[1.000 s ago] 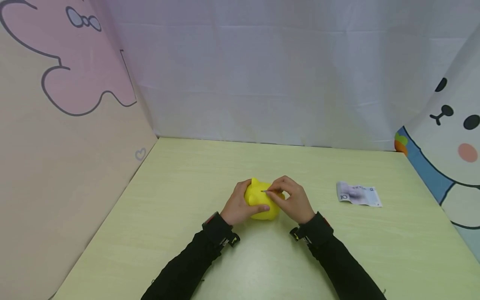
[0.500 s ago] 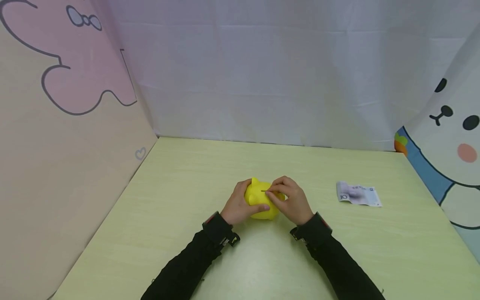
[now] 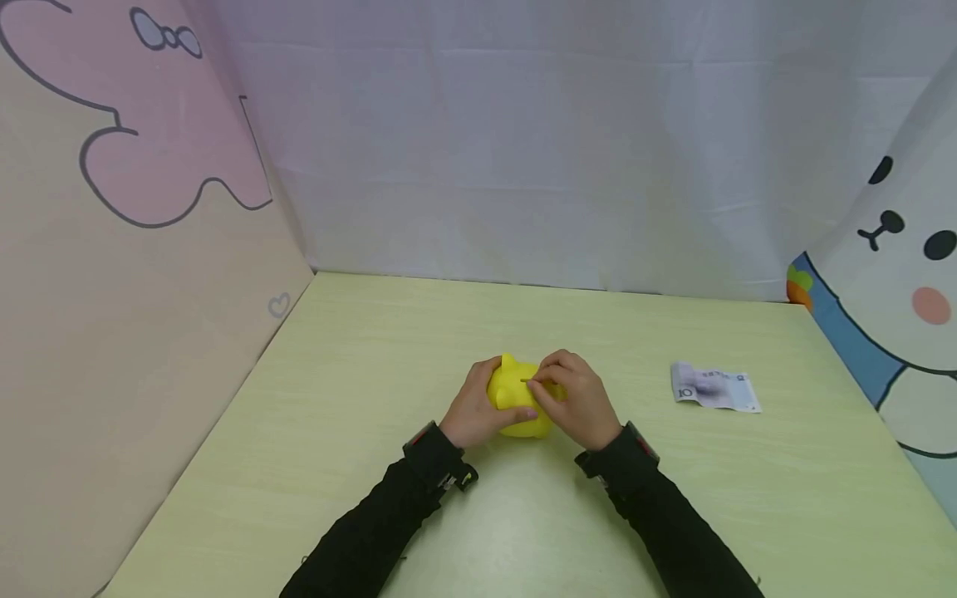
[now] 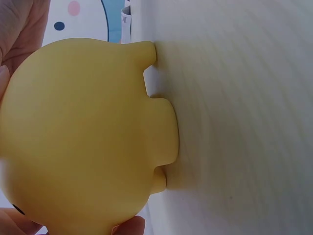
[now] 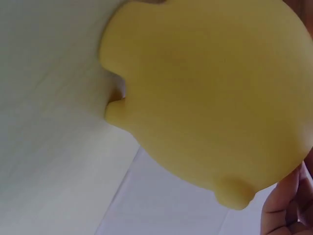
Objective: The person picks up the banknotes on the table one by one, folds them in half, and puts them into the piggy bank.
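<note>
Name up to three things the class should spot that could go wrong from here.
1. The rounded yellow piggy bank could twist if the left grip, cupping its side, loosens.
2. The right grip sits by the slot; anything it pinches is too small to make out and might miss the slot.
3. The banknote lies loose and might slide if brushed.

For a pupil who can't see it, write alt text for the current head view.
A person's left hand grips a yellow piggy bank on a pale table, while the right hand brings thumb and fingers to the slot on top. A banknote lies to the right.
</note>
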Motion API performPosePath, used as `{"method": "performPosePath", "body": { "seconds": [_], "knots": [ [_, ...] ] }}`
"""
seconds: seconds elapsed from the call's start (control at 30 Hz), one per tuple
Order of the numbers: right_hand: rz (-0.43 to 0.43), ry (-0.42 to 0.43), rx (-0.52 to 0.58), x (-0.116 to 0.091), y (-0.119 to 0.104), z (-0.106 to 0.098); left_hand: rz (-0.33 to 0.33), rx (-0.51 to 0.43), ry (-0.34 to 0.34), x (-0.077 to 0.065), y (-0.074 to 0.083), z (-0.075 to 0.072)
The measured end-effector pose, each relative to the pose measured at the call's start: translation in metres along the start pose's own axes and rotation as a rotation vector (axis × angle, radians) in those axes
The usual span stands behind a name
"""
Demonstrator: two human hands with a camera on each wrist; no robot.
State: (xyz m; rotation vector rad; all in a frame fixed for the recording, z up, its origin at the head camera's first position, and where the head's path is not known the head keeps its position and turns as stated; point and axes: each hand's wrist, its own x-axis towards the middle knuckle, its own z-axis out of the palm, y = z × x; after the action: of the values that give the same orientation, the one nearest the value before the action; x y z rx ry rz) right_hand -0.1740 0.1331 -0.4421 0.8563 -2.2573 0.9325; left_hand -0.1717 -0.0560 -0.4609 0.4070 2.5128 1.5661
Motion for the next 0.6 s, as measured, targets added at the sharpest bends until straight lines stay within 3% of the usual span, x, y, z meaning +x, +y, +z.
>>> {"method": "performPosePath", "body": {
  "seconds": [0.33,0.6],
  "knots": [
    [0.03,-0.02,-0.062,0.0033,-0.0065,0.001,0.001,-0.002,0.008,0.0008,-0.0012,0.0007],
    [0.155,-0.074,0.102,0.0033,-0.0041,-0.0054,-0.015,-0.009,-0.001,-0.0012,0.0006,-0.0006]
  ]
}}
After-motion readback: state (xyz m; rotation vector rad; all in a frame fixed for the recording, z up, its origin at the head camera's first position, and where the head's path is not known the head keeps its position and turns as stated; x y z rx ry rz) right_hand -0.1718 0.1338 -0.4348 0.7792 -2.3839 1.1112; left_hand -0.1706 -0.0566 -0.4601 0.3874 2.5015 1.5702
